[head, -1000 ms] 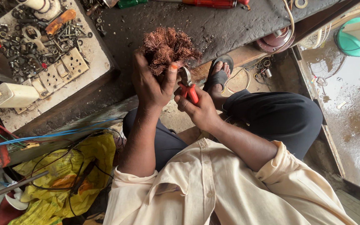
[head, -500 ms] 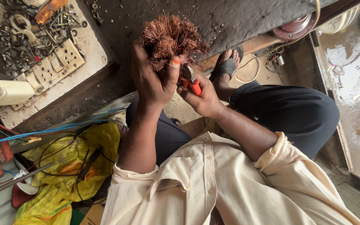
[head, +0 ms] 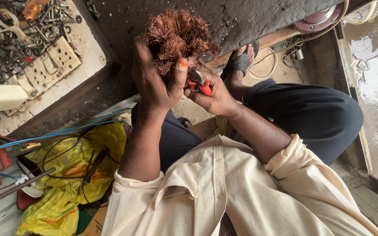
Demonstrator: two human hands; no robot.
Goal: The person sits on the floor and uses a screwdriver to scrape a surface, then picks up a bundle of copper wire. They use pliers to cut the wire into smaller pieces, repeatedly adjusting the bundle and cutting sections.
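My left hand (head: 156,83) grips a thick tangled bundle of copper wire (head: 178,35), holding it up in front of the dark workbench top (head: 259,19). My right hand (head: 213,98) is closed around a pair of red-handled cutters (head: 199,82), whose metal jaws press into the base of the bundle just below my left thumb. Both hands touch each other over my lap. My cream shirt sleeves are rolled up, and my foot in a black sandal (head: 240,61) rests on the floor beyond the hands.
A tray of nuts, bolts, tools and cream switch plates (head: 31,48) sits at upper left beside a white plastic box (head: 1,97). Yellow bags, blue and black cables (head: 73,161) lie at lower left. Wet concrete floor (head: 375,87) runs along the right; a round metal motor part (head: 318,19) is on the bench.
The view has moved closer to the hands. The copper bundle sits slightly higher, and the cutters stay pressed at its base in the same grip.
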